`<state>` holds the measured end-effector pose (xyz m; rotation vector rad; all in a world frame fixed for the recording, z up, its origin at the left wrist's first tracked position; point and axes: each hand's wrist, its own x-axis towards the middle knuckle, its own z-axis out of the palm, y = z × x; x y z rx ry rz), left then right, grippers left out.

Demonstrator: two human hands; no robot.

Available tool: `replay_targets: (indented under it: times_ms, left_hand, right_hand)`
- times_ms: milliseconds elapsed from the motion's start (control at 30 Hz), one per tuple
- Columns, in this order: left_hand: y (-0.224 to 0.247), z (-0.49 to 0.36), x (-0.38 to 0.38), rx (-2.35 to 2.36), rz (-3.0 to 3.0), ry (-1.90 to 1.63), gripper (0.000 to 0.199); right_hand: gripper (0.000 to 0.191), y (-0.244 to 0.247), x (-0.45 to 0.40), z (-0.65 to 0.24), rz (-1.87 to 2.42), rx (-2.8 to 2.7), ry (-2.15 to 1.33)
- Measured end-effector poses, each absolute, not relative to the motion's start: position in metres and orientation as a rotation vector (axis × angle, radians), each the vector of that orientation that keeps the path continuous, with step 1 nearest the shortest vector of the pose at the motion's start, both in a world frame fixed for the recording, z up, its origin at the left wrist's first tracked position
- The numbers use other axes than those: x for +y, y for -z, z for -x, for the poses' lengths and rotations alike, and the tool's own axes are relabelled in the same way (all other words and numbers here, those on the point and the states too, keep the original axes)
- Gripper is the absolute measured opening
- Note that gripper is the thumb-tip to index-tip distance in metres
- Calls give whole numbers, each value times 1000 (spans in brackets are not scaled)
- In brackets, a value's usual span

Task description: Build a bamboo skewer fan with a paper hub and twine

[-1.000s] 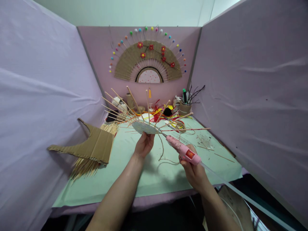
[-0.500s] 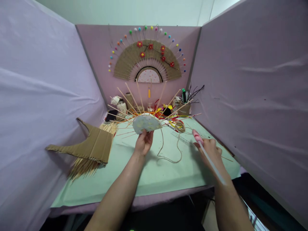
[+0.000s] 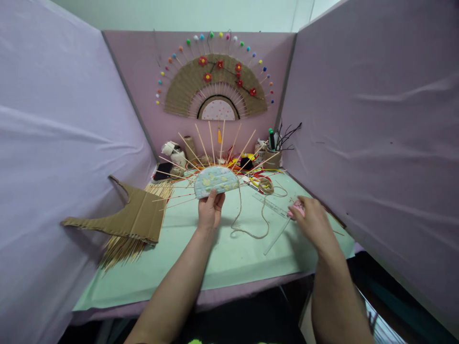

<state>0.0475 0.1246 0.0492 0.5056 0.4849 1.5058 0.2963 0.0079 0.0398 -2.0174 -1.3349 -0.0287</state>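
My left hand (image 3: 211,209) pinches the lower edge of a half-round patterned piece (image 3: 215,180), light blue with yellowish patches. Thin wooden sticks (image 3: 199,138) fan out from its curved edge, and twine (image 3: 234,217) trails from its right corner down onto the table. On the right, my right hand (image 3: 311,217) is closed on a pink glue gun (image 3: 296,209), partly hidden by the fingers. A clear glue stick (image 3: 277,237) sticks out of it toward the lower left. Beside that hand lies a transparent ruler (image 3: 269,204).
Cut cardboard (image 3: 138,215) rests on a bundle of sticks (image 3: 122,251) at the left. Jars, black pads, coloured strips and a twine coil (image 3: 266,185) line the back. A decorated fan (image 3: 186,88) hangs on the pink back wall.
The half-round piece has tilted so its patterned face shows more. My right hand has turned the glue gun, swinging the glue stick from over the wrist to the lower left.
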Motion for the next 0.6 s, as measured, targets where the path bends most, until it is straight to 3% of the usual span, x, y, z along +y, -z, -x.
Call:
replay_targets:
  times_ms: [133, 300, 600]
  left_hand:
    - [-48, -46, 125, 491, -549, -1508, 47]
    - [-48, -46, 126, 505, -550, -1524, 44]
    - [-45, -48, 126, 500, -528, -1507, 41]
  right_hand:
    - [37, -49, 36, -211, 1276, -1161, -415]
    - [43, -42, 64, -147, 994, -817, -775]
    - [24, -45, 61, -176, 1181, -1035, -133]
